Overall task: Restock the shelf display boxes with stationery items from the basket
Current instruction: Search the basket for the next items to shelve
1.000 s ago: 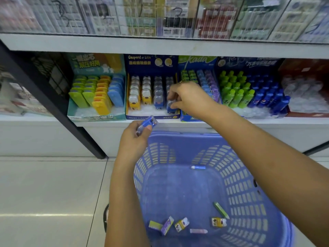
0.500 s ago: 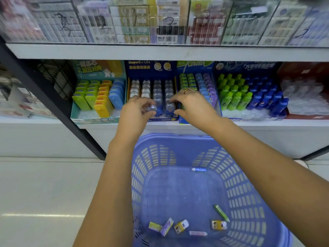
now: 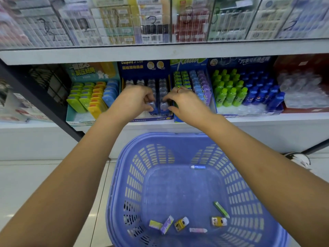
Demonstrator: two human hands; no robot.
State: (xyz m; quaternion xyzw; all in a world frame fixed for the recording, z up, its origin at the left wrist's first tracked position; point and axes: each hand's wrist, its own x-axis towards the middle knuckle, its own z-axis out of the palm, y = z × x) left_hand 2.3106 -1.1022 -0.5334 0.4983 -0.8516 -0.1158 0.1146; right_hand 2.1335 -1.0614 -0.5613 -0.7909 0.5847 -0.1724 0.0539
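Reaching over the basket [image 3: 160,138] rim, I have both grips inside the navy box [image 3: 156,119] on the lower shelf [image 3: 267,118]. My left grip [image 3: 135,100] curls fingers and thumb round a pack [image 3: 152,106] at the front of the third row. My right grip [image 3: 187,104] pinches the end pack [image 3: 164,107] at the front of the fourth row, index on top and thumb at its right side, close to the box's right wall. The two packs stand side by side, just behind the box's front lip. The upper shelf [image 3: 160,52] overhangs my knuckles with a gap between. A teal box [image 3: 78,120] sits against the navy box on the left, with bare room along its front. Both my forearms cross the shelf edge, and the basket rim lies just below it. Loose pieces [image 3: 181,223] lie along the basket's near side, a blue piece [image 3: 198,167] by its far wall, with bare bottom between. Tiled floor [image 3: 35,184] lies open to the left, past a black post [image 3: 44,104].
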